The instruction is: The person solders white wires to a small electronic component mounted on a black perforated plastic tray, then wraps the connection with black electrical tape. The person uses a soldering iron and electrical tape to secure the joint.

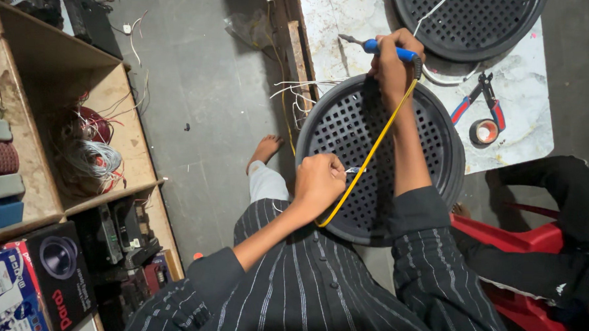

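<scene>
Our right hand (pixel 393 64) is clamped on a blue soldering iron (pixel 387 50) (yellow cord (pixel 367 159) trailing); our left hand (pixel 319 180) pinches thin wires (pixel 352 169) over the round black grille (pixel 381 159) leaning against the marble surface (pixel 521 122).

Marble table (pixel 341 15) bears grilles (pixel 466 21), pliers (pixel 481 94), tape (pixel 484 131).

Right hand (pixel 393 62) is gripping a blue-handled soldering iron (pixel 379 49) over the round black speaker grille (pixel 415 134), its yellow cord (pixel 367 159) trailing down, while left hand (pixel 318 180) is pinching thin white wires (pixel 352 169) against the grille.
</scene>
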